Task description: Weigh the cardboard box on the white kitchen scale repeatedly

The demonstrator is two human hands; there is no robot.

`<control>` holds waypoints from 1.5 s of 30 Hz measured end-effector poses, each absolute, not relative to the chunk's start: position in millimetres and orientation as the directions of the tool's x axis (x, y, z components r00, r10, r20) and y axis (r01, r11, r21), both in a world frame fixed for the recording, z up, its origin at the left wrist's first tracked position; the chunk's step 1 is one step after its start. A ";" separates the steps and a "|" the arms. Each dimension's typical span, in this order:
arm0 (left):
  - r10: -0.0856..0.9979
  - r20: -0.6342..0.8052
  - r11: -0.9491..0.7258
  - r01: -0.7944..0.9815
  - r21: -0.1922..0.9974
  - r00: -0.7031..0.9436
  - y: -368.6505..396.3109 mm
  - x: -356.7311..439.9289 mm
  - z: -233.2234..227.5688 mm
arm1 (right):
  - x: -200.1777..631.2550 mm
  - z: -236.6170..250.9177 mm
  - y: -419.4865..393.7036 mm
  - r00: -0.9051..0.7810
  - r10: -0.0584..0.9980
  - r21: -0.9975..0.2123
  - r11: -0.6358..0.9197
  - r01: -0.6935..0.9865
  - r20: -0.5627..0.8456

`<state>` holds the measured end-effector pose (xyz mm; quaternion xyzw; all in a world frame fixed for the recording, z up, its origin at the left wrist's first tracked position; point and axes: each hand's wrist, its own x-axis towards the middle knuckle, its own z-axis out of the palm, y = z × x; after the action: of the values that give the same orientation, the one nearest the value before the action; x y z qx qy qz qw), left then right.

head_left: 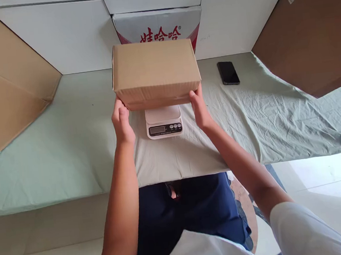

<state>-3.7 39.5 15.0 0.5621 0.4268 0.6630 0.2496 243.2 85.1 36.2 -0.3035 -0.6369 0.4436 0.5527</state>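
A closed brown cardboard box [155,64] is held between my two hands, above a white kitchen scale [164,124]. My left hand [122,120] grips its lower left corner, thumb against the front side. At the lower right corner my right hand [199,106] has hold of it in the same way. Most fingers of both hands are hidden behind or under the box. The box covers the rear of the scale's platform, and I cannot tell whether they touch. Facing me are the scale's dark display and buttons; no digits are readable.
A black phone [228,73] lies on the green cloth [77,141] to the right. Large cardboard boxes stand at the left [10,79] and right [307,36]. Behind the held box is a white and red printed carton [157,21], against white panels [54,38].
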 end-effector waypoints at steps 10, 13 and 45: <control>0.847 0.458 -0.467 0.033 0.884 -0.269 1.1 12.5 5.2 | 244.5 7.0 58.6 -0.126 0.910 -0.911 0.370 -0.182 0.394; 0.864 0.413 -0.428 0.010 0.904 -0.289 2.5 13.1 4.5 | 244.2 9.6 57.8 -0.111 0.914 -0.912 0.368 -0.183 0.391; 0.840 0.497 -0.502 0.036 0.864 -0.216 38.4 1.2 28.4 | 245.0 42.3 96.6 -0.109 0.902 -0.908 0.411 -0.084 0.418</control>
<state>1.2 38.4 28.4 0.5493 0.3988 0.6702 0.3002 245.0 96.6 42.3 -0.3352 -0.6102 0.4270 0.5770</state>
